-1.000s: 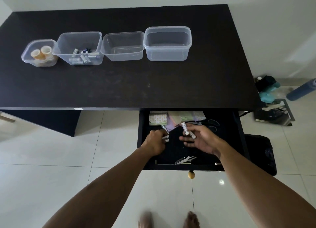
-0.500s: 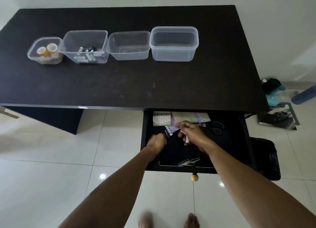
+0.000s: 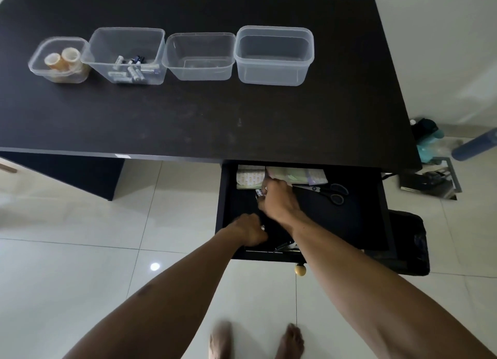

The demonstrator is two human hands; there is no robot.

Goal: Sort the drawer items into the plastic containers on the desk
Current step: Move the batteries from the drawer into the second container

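In the open drawer under the near right edge of the desk, we see both hands at work. The right hand reaches to the far left part, its fingers curled round a white cylinder just beside the packs of paper at the far wall. The left hand sits nearer, at the drawer's left side, clenched round a shiny-ended cylinder; we cannot tell what else it holds. Black scissors lie to the right of the right hand. On the far left of the desk stands a row of four clear containers: the tape container, the battery container, the third container and the fourth container, each touching or just beside the next.
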